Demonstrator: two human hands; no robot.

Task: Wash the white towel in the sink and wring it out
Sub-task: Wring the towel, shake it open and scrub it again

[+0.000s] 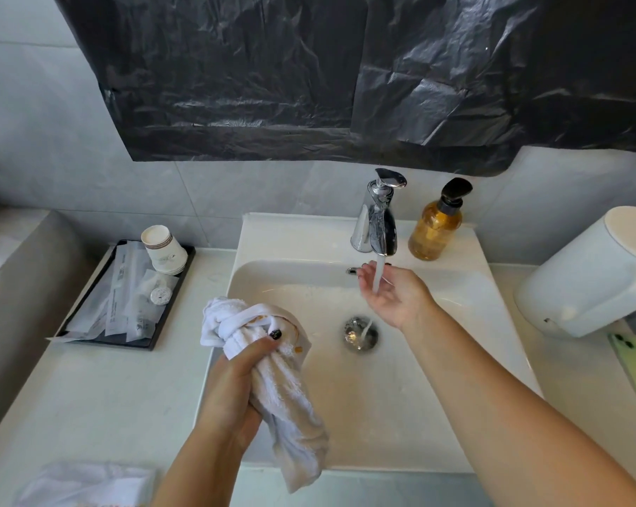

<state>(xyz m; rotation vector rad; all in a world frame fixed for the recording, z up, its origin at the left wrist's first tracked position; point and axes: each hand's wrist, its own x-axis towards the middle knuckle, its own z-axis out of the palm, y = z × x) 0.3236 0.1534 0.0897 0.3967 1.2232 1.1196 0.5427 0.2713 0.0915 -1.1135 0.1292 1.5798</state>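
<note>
A white towel (272, 375) with brown-orange stains is bunched and twisted over the left side of the white sink (294, 283). My left hand (232, 389) grips it around the middle, and its lower end hangs down past the sink's front rim. My right hand (393, 294) is held palm up with relaxed fingers under the chrome tap (380, 221). Water runs from the spout over my fingers and down to the metal drain (360, 333).
An amber pump bottle (435, 228) stands right of the tap. A black tray (126, 298) with paper cups and wrapped toiletries sits on the left counter. A white kettle (594, 276) and a green phone (634, 367) lie at right. Another white cloth (86, 483) lies at the bottom left.
</note>
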